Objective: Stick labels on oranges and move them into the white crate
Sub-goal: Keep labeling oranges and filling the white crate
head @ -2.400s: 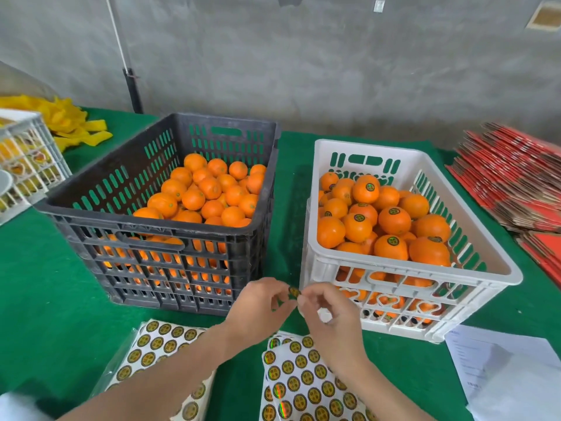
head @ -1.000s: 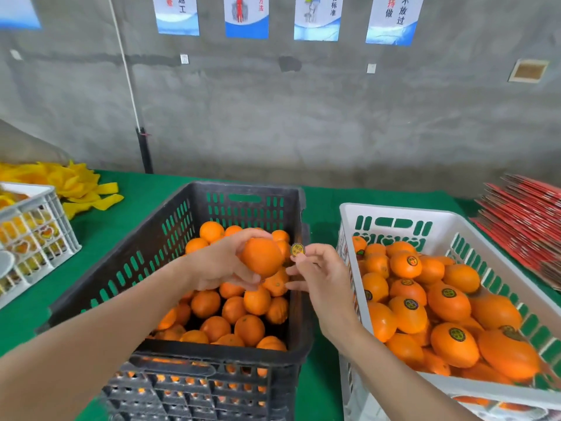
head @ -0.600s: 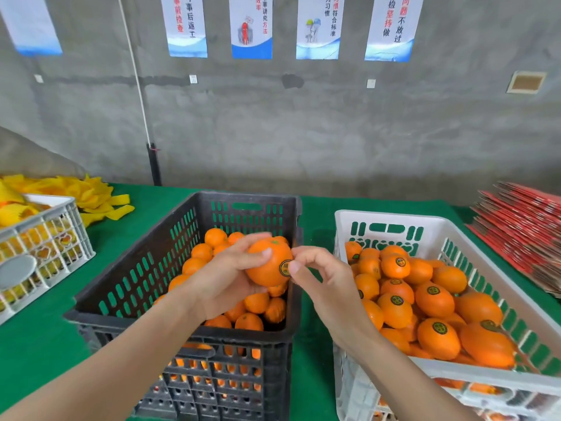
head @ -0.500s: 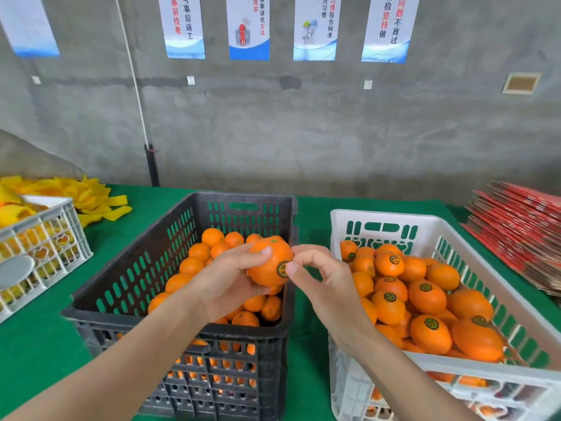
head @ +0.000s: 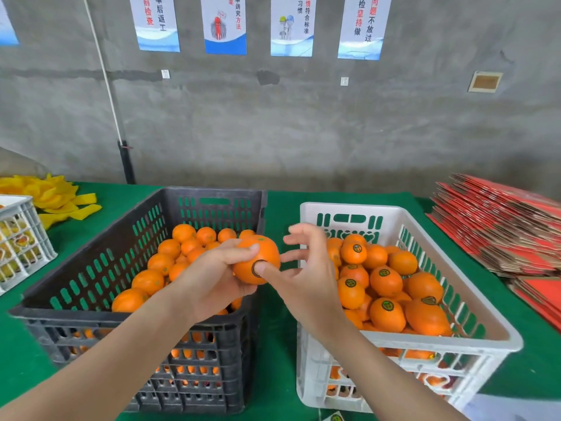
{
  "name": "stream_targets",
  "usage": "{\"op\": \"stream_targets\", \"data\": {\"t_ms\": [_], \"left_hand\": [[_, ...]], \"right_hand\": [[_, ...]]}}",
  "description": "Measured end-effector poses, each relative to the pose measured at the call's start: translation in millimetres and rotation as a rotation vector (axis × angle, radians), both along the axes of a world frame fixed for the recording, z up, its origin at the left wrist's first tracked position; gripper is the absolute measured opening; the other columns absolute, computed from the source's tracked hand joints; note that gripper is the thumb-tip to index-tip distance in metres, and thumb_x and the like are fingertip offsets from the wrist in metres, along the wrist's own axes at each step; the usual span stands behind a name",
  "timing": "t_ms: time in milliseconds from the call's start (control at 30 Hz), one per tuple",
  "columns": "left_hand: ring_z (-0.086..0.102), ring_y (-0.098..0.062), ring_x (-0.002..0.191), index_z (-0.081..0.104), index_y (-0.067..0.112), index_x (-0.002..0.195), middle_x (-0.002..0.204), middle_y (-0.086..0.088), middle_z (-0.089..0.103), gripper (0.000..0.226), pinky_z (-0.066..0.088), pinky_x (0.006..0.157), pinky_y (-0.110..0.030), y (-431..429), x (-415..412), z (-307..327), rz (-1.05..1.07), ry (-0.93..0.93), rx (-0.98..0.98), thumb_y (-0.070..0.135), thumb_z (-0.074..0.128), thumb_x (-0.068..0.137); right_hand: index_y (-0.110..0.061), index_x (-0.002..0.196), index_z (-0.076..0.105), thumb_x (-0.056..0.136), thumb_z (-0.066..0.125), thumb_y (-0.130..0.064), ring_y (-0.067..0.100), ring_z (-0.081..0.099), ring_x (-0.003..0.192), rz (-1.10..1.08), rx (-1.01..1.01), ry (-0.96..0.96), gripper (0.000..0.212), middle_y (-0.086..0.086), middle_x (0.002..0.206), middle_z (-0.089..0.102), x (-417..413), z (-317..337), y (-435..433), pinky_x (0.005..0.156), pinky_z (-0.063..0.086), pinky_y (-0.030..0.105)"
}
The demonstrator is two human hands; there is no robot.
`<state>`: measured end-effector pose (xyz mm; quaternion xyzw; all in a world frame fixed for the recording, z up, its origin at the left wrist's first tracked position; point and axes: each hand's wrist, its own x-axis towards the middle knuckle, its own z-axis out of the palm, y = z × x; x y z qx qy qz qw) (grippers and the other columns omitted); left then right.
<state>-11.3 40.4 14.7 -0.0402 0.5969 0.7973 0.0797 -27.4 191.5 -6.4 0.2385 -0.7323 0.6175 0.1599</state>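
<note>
Your left hand grips the orange with fingers curled round its top and underside, holding it near the centre of view, over the right rim of the black crate at 8 o'clock. Your right hand is spread wide and holds nothing; only its thumb presses on the round label on the fruit's near face. The orange looks firm, light enough for one hand, with a smooth, waxy, probably slightly slippery peel, so cup it round the middle rather than pinching, and keep your fingertips off the sticker's edge. The white crate waits at 4 o'clock, where the labelled oranges carry dark discs with a yellow-green emblem too small to read. At 12 o'clock, four posters show cropped Chinese text, including 后返工, 讲究方法, 符合标准 and 不放过.
</note>
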Motion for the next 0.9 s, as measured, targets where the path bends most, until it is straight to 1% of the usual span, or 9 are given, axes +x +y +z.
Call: {"op": "stream_targets", "data": {"t_ms": [67,133,233,300,433,567,633,767,900], "left_hand": [[0.06,-0.032,0.115,0.051,0.013,0.131,0.125,-0.014,0.063,0.06,0.045,0.098,-0.044,4,-4,-1,-0.008,-0.002,0.001,0.025,0.064,0.073],[0.062,-0.032,0.112,0.055,0.013,0.127,0.123,-0.014,0.064,0.055,0.045,0.099,-0.046,11,-8,-1,-0.031,0.005,0.017,0.024,0.064,0.074],[0.069,-0.027,0.097,0.074,0.015,0.103,0.107,-0.011,0.072,0.029,0.058,0.08,-0.038,31,-18,-1,-0.148,0.046,0.002,0.023,0.06,0.079],[0.07,-0.026,0.097,0.07,0.013,0.109,0.11,-0.012,0.071,0.035,0.059,0.072,-0.034,44,-26,-3,-0.156,0.028,-0.013,0.027,0.06,0.079],[0.063,-0.026,0.101,0.052,0.029,0.118,0.114,-0.002,0.064,0.039,0.051,0.082,-0.041,56,-57,-5,-0.126,-0.011,-0.18,0.043,0.053,0.082],[0.065,-0.025,0.101,0.058,0.022,0.114,0.109,-0.003,0.068,0.021,0.053,0.078,-0.037,52,-85,-4,-0.043,-0.03,-0.186,0.028,0.044,0.099],[0.069,-0.024,0.095,0.063,0.022,0.107,0.101,-0.002,0.073,0.02,0.055,0.072,-0.035,50,-93,-7,-0.025,-0.053,-0.178,0.024,0.044,0.1],[0.071,-0.022,0.09,0.064,0.02,0.106,0.099,-0.003,0.074,0.021,0.058,0.068,-0.031,46,-105,-14,-0.03,-0.075,-0.163,0.02,0.044,0.098],[0.072,-0.019,0.087,0.063,0.02,0.106,0.095,0.0,0.075,0.02,0.058,0.068,-0.029,41,-109,-17,-0.068,-0.083,-0.178,0.019,0.044,0.099]], "right_hand": [[-0.046,0.116,0.035,0.072,0.079,-0.032,-0.002,0.056,0.09,0.044,-0.018,-0.117,0.063,-0.017,0.112,0.047,-3,2,8,0.069,0.053,0.022],[-0.044,0.126,0.034,0.08,0.071,-0.032,-0.004,0.052,0.101,0.078,0.041,-0.087,0.06,-0.016,0.12,0.047,-4,-1,13,0.079,0.053,0.024],[-0.035,0.135,0.036,0.083,0.065,-0.03,0.0,0.045,0.117,0.126,0.165,-0.024,0.06,-0.014,0.13,0.044,-7,-11,16,0.096,0.046,0.026],[-0.029,0.131,0.041,0.073,0.073,-0.024,0.001,0.045,0.113,0.1,0.198,0.009,0.066,-0.008,0.125,0.043,-22,-17,24,0.093,0.041,0.014],[-0.031,0.118,0.048,0.067,0.079,-0.019,-0.005,0.037,0.094,-0.201,0.3,0.029,0.061,-0.003,0.115,0.04,-107,-21,67,0.077,0.031,-0.004],[-0.016,0.127,0.04,0.073,0.074,-0.014,0.028,0.052,0.104,-0.563,0.465,-0.222,0.064,0.012,0.126,0.046,-206,-38,128,0.085,0.047,0.033],[-0.015,0.13,0.037,0.078,0.069,-0.012,0.037,0.047,0.114,-0.66,0.583,-0.33,0.061,0.017,0.13,0.043,-238,-59,151,0.093,0.046,0.045],[-0.019,0.144,0.024,0.088,0.061,-0.017,0.04,0.02,0.137,-0.674,0.681,-0.426,0.067,0.017,0.15,0.02,-271,-83,164,0.108,0.028,0.05],[-0.025,0.149,0.001,0.091,0.057,-0.023,0.04,0.001,0.142,-0.682,0.797,-0.542,0.081,0.019,0.156,-0.002,-283,-79,162,0.114,0.015,0.055]]}}
